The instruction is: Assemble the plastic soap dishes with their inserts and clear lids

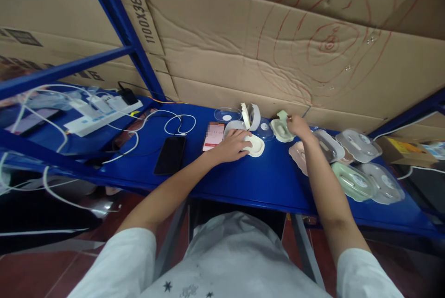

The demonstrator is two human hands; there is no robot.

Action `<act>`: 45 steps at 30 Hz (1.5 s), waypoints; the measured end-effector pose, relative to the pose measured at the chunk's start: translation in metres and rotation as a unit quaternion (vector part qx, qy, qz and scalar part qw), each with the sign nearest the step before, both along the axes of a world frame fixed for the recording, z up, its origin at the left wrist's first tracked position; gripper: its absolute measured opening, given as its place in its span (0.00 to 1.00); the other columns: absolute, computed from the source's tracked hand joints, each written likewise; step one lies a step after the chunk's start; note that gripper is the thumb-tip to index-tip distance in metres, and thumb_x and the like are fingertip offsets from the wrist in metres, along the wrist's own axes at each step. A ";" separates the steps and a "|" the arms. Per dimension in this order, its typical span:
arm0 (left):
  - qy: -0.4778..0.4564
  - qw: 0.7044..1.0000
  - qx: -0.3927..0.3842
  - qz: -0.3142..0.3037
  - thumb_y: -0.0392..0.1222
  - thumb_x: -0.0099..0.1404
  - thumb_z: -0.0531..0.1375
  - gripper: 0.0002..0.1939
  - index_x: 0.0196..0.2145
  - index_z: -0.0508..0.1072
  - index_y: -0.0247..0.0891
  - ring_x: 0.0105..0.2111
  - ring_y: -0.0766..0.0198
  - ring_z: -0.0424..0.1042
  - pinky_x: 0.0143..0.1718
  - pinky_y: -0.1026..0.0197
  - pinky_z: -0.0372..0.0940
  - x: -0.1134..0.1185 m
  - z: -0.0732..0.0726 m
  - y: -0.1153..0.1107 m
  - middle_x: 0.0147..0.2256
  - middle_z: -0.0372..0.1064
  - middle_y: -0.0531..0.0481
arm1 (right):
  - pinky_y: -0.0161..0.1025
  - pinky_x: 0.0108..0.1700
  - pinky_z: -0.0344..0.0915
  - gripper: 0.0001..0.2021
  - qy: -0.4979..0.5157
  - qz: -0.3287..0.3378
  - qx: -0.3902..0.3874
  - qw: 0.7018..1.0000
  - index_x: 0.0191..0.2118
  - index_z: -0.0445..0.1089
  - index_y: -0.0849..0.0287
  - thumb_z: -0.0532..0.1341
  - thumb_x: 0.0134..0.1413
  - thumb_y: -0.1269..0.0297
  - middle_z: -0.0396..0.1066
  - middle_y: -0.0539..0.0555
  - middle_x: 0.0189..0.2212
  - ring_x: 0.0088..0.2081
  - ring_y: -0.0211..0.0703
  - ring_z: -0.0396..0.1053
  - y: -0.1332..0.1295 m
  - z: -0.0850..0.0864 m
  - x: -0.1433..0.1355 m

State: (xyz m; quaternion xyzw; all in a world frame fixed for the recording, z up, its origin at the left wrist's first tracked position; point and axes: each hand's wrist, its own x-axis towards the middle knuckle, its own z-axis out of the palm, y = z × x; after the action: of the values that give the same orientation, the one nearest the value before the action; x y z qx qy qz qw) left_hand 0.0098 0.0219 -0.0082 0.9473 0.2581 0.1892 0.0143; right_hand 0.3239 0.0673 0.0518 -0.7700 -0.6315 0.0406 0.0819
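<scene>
My left hand lies over a grey dish, its fingers and thumb closed at the left edge of a shallow cream oval dish that looks like a soap dish. My right hand reaches across the table and pinches a small pale green plastic piece. That piece is above a pale green dish, partly hidden by the fingers. Between the hands, a cream piece and a grey piece stand on edge. Close by lies a clear lid.
Several lidded dishes, including a green one, sit at the right, near an open carton. At the left are a lit phone, a dark phone, white cables and a power strip. A cardboard wall stands behind.
</scene>
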 end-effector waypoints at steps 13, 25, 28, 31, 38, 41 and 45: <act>-0.012 0.998 0.057 0.030 0.38 0.75 0.61 0.10 0.50 0.81 0.38 0.63 0.42 0.68 0.61 0.40 0.57 0.005 -0.005 0.001 0.63 0.69 0.34 | 0.72 0.64 0.66 0.30 -0.123 0.030 -0.036 0.991 0.71 0.64 0.59 0.58 0.69 0.53 0.64 0.70 0.70 0.70 0.73 0.63 -0.136 -0.029 0.022; -0.014 0.993 0.021 -0.113 0.52 0.78 0.59 0.22 0.65 0.74 0.43 0.62 0.45 0.70 0.62 0.45 0.59 0.027 0.006 -0.038 0.64 0.71 0.38 | 0.63 0.70 0.60 0.21 0.007 0.217 0.195 0.957 0.63 0.75 0.50 0.51 0.75 0.58 0.74 0.61 0.62 0.67 0.61 0.67 -0.105 -0.018 -0.010; 0.016 0.988 0.007 -0.155 0.54 0.76 0.62 0.28 0.68 0.70 0.43 0.66 0.44 0.66 0.66 0.45 0.55 0.037 -0.002 -0.048 0.68 0.68 0.39 | 0.58 0.63 0.65 0.20 0.000 0.224 0.183 0.957 0.56 0.79 0.52 0.51 0.76 0.58 0.79 0.61 0.54 0.59 0.59 0.72 -0.113 -0.028 -0.011; 0.034 0.988 -0.014 -0.150 0.44 0.78 0.59 0.20 0.64 0.74 0.42 0.64 0.48 0.70 0.65 0.46 0.55 0.042 -0.010 -0.051 0.65 0.72 0.40 | 0.53 0.63 0.66 0.20 0.047 0.277 0.141 0.949 0.56 0.78 0.54 0.50 0.76 0.57 0.80 0.60 0.53 0.58 0.55 0.75 -0.119 -0.040 -0.013; -0.021 0.995 -0.044 -0.086 0.27 0.73 0.52 0.23 0.59 0.76 0.41 0.59 0.52 0.75 0.67 0.40 0.48 0.032 0.001 -0.044 0.58 0.79 0.43 | 0.51 0.65 0.65 0.22 0.090 0.299 0.125 0.942 0.57 0.77 0.53 0.48 0.77 0.54 0.80 0.58 0.55 0.60 0.53 0.74 -0.117 -0.047 -0.019; -0.045 0.995 -0.004 -0.086 0.24 0.71 0.52 0.26 0.59 0.76 0.43 0.64 0.53 0.72 0.70 0.40 0.47 0.026 0.007 -0.036 0.62 0.77 0.45 | 0.52 0.67 0.63 0.24 0.087 0.269 0.176 0.943 0.60 0.75 0.54 0.46 0.77 0.53 0.77 0.60 0.59 0.64 0.53 0.70 -0.119 -0.045 -0.025; -0.077 0.996 0.047 0.020 0.25 0.73 0.51 0.27 0.61 0.76 0.44 0.67 0.51 0.69 0.70 0.38 0.51 0.013 0.011 -0.013 0.66 0.72 0.43 | 0.60 0.71 0.56 0.26 -0.004 0.151 0.263 0.953 0.66 0.70 0.54 0.47 0.76 0.50 0.66 0.64 0.69 0.71 0.59 0.61 -0.130 -0.027 -0.019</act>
State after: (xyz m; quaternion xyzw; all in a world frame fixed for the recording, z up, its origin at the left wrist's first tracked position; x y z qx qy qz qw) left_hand 0.0226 0.0090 0.0023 0.9243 0.2657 0.2736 -0.0139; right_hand 0.3045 -0.0629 0.0248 -0.6168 -0.7291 -0.1180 0.2719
